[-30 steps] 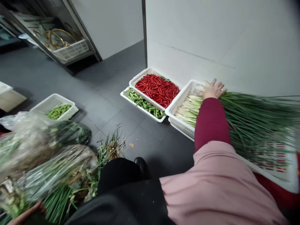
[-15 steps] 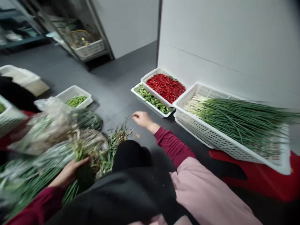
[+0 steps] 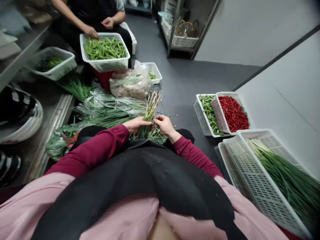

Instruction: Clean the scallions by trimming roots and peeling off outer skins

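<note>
In my lap area, my left hand [image 3: 137,124] is wrapped round a bunch of scallions [image 3: 151,106], its pale, brownish root ends pointing up and away from me. My right hand [image 3: 165,126] is closed in a pinch against the right side of that bunch, at scallion stalks; exactly which ones is too small to tell. Loose green trimmings [image 3: 157,136] lie below and beyond my hands. To the left, more long scallions [image 3: 110,115] are spread out, partly under clear plastic.
A co-worker's hands [image 3: 91,31] are at a basket of green peppers [image 3: 105,48]. On the right stand baskets of red chillies [image 3: 232,113], green peppers [image 3: 209,113] and scallions [image 3: 282,166]. A plastic bag [image 3: 132,81] lies ahead; a metal shelf edge [image 3: 53,133] runs left.
My view has swung left, bringing the co-worker in. My right hand, earlier stretched out over the floor on the right, is back at the bunch in my left hand.
</note>
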The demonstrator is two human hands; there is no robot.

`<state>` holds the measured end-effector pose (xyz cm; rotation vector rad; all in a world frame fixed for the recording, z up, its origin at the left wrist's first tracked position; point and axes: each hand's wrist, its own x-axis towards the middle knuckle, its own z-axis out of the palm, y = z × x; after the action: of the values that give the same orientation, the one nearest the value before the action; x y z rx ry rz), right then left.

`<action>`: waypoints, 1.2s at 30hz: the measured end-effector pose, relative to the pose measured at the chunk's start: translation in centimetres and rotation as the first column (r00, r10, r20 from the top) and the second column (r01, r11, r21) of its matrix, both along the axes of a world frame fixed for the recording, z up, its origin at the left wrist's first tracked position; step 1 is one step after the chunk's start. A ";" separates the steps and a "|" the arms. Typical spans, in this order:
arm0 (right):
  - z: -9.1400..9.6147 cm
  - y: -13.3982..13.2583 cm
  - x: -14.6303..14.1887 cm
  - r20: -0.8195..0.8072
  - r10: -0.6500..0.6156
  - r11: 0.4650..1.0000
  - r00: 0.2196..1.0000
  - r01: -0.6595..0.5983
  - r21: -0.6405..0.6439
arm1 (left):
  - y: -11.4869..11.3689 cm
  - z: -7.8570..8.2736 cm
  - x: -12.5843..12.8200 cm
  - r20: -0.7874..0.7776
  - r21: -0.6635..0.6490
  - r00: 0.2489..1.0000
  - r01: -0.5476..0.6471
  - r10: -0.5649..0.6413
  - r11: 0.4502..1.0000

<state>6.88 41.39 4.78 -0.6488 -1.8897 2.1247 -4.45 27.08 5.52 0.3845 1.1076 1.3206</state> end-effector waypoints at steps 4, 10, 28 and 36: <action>0.0 -1.7 -1.0 0.053 0.028 0.998 0.998 -0.025 -0.062 | -1.3 -1.9 -1.3 0.080 0.039 0.995 -0.066 0.063 0.997; -0.1 -3.0 -3.0 0.183 0.153 0.988 0.971 -0.149 -0.038 | -1.6 -4.3 -1.5 0.137 0.063 0.988 -0.084 0.075 0.994; -2.0 -2.7 -2.4 0.168 0.065 0.995 0.984 -0.052 -0.080 | -3.3 -4.7 0.3 -0.100 0.019 0.921 -0.377 0.377 0.926; -1.5 -2.4 -1.1 0.174 0.155 0.982 0.972 -0.172 0.084 | -3.6 -4.3 1.3 -0.324 0.046 0.881 -0.350 0.345 0.936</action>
<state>5.80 39.02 3.25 -0.6909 -2.1921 2.1157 -3.10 23.48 1.20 0.4178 1.5184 1.6013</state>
